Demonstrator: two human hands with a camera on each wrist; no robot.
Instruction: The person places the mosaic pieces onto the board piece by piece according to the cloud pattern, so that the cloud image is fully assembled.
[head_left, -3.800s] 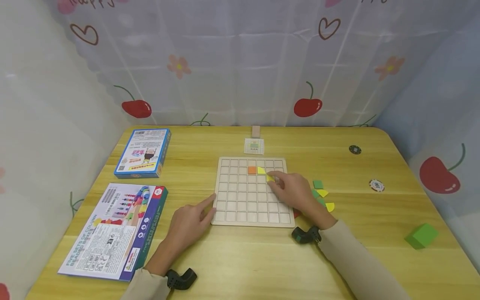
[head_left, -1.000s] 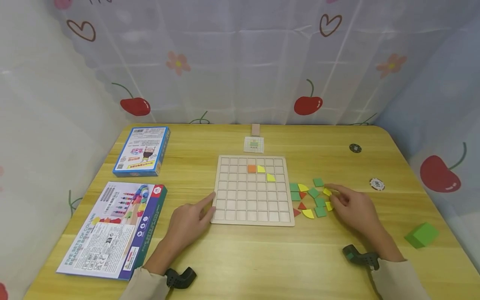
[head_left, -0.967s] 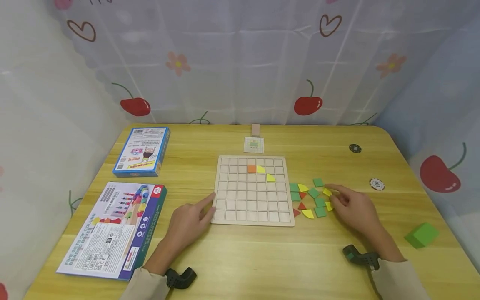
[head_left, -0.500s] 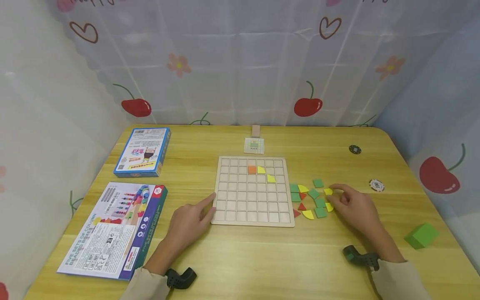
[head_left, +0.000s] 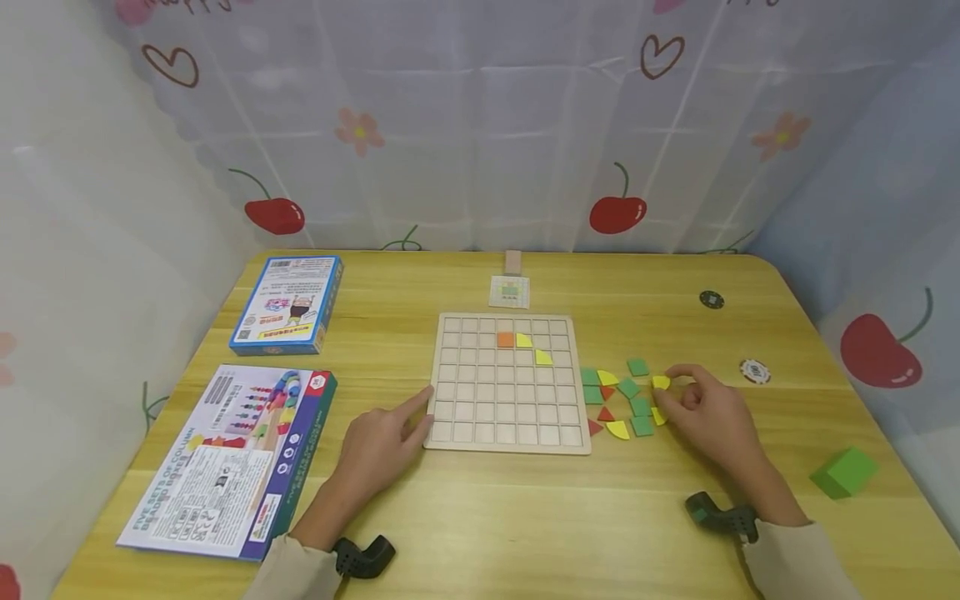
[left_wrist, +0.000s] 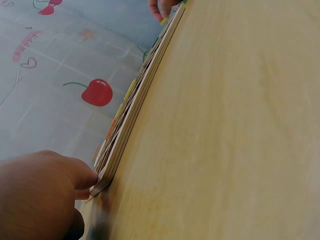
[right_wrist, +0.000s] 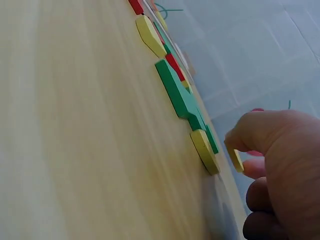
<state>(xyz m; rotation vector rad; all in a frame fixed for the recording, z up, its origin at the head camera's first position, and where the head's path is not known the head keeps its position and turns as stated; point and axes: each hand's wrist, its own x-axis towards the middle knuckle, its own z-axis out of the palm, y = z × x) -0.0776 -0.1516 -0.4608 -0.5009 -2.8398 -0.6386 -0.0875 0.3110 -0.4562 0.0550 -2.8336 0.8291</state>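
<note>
1. Light wooden table [head_left: 525, 517], rounded corners.
2. Just left of right-hand grip: loose green/yellow/red flat tiles [head_left: 633, 407], pale wooden grid board [head_left: 506, 412].
3. Far left: two printed boxes [head_left: 287, 305]. Right: green cube [head_left: 843, 472].

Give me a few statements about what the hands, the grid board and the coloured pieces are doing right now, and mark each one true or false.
1. The right hand pinches a yellow piece beside the loose pieces. True.
2. The left hand lies flat on the blue box. False: its fingers touch the near left corner of the grid board, apart from the blue box.
3. The board carries one orange piece and two yellow ones. True.
4. The green block sits on the board. False: it sits on the table near the right edge.
</note>
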